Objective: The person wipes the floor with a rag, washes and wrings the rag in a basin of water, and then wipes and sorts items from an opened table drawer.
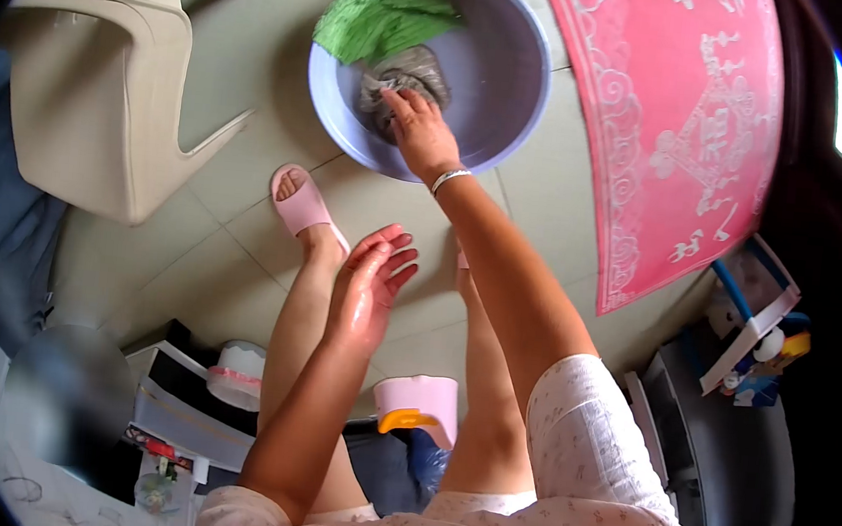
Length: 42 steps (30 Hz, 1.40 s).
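Observation:
A round lavender basin (529, 82) stands on the tiled floor at the top of the head view. Inside it lies a crumpled, thin, wet-looking grey cloth (420, 66); its exact kind is unclear. My right hand (424, 135), with a bracelet at the wrist, reaches over the basin's near rim, its fingers bent onto this cloth and the fingertips partly hidden. Bunched green cloth (388, 12) hangs over the rim at the left. Nearer to me, my left hand (369, 284) is held in the air above the floor, wet and shiny, fingers apart and holding nothing.
A beige plastic chair (106, 85) is at the left, and a pink patterned mat (673, 135) at the right. Between my legs are a pink plastic container (419, 403) with an orange part and a blue bag-like thing. Storage units stand at both lower sides.

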Each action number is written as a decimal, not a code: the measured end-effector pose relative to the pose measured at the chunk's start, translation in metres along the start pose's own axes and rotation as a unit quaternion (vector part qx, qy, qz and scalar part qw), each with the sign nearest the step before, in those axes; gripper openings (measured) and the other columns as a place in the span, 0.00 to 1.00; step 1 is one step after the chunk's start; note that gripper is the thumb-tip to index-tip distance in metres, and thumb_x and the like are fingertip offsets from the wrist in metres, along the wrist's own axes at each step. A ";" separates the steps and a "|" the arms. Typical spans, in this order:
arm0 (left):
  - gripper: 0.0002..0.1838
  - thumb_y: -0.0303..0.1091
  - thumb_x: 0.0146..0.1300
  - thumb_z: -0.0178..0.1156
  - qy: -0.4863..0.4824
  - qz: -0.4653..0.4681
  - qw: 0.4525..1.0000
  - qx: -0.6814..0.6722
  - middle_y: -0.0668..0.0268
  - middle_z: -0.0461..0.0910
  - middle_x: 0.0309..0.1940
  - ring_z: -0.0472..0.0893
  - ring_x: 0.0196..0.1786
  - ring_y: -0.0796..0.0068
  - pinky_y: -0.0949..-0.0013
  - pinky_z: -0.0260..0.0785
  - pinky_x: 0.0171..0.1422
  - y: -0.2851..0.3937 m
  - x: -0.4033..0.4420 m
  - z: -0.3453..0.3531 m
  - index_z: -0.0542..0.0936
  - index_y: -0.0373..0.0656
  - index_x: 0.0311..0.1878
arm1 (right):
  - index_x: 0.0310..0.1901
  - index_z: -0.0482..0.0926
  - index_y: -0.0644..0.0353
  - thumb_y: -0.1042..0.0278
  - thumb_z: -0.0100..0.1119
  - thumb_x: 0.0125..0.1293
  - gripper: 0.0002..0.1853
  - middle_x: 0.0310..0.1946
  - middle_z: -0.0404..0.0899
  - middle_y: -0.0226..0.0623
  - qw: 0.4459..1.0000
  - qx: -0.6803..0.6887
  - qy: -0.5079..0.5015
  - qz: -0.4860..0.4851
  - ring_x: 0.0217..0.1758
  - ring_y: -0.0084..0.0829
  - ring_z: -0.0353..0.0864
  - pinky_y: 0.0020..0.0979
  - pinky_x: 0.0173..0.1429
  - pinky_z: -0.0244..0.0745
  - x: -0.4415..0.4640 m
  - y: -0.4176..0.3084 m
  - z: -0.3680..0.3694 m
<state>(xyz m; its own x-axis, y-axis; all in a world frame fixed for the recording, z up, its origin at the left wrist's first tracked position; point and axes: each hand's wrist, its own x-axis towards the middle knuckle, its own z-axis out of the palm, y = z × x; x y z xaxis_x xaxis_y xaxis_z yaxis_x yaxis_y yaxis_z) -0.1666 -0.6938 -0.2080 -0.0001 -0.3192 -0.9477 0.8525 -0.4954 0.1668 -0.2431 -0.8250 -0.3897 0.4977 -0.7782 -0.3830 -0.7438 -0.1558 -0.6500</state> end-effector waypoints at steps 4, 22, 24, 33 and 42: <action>0.18 0.36 0.70 0.55 -0.017 -0.029 0.999 0.010 0.60 0.76 0.53 0.76 0.56 0.65 0.61 0.67 0.64 0.019 -0.002 0.001 0.71 0.42 0.60 | 0.54 0.78 0.49 0.63 0.60 0.60 0.18 0.56 0.74 0.38 0.989 -0.096 -0.046 0.103 0.59 0.44 0.73 0.47 0.58 0.74 0.030 0.008 0.027; 0.33 0.29 0.70 0.54 -0.076 0.021 0.997 -0.019 0.63 0.69 0.62 0.76 0.54 0.68 0.65 0.72 0.58 0.093 0.045 0.076 0.53 0.50 0.74 | 0.30 0.65 0.61 0.74 0.64 0.44 0.15 0.29 0.65 0.39 0.909 0.412 0.062 0.010 0.35 0.39 0.66 0.34 0.46 0.65 -0.082 -0.156 -0.135; 0.23 0.30 0.70 0.54 -0.122 0.016 0.992 0.026 0.66 0.72 0.53 0.75 0.43 0.73 0.71 0.72 0.48 0.091 0.069 0.060 0.65 0.47 0.66 | 0.28 0.64 0.61 0.74 0.64 0.44 0.16 0.27 0.63 0.39 0.916 0.395 0.059 0.029 0.34 0.40 0.65 0.35 0.43 0.63 -0.083 -0.171 -0.144; 0.17 0.53 0.70 0.53 -0.146 -0.126 0.978 -0.079 0.69 0.73 0.36 0.73 0.38 0.75 0.74 0.69 0.39 0.081 0.089 0.033 0.72 0.48 0.40 | 0.22 0.65 0.59 0.69 0.66 0.48 0.15 0.20 0.69 0.37 0.927 0.316 0.200 0.027 0.28 0.41 0.72 0.38 0.36 0.67 -0.055 -0.182 -0.128; 0.21 0.53 0.71 0.50 0.046 -0.023 0.998 -0.036 0.66 0.77 0.46 0.78 0.49 0.72 0.66 0.72 0.53 0.086 0.073 0.085 0.74 0.46 0.53 | 0.24 0.71 0.58 0.64 0.63 0.52 0.11 0.23 0.75 0.43 0.944 0.221 0.225 0.095 0.31 0.48 0.77 0.44 0.34 0.71 -0.007 -0.133 -0.123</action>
<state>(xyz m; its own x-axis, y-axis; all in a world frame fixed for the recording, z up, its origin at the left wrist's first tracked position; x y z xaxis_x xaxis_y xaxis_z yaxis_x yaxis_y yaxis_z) -0.1374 -0.8284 -0.2396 0.0057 -0.2206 -0.9753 0.8877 -0.4478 0.1065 -0.2025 -0.8737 -0.2196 0.0605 -0.9617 -0.2672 -0.4924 0.2041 -0.8461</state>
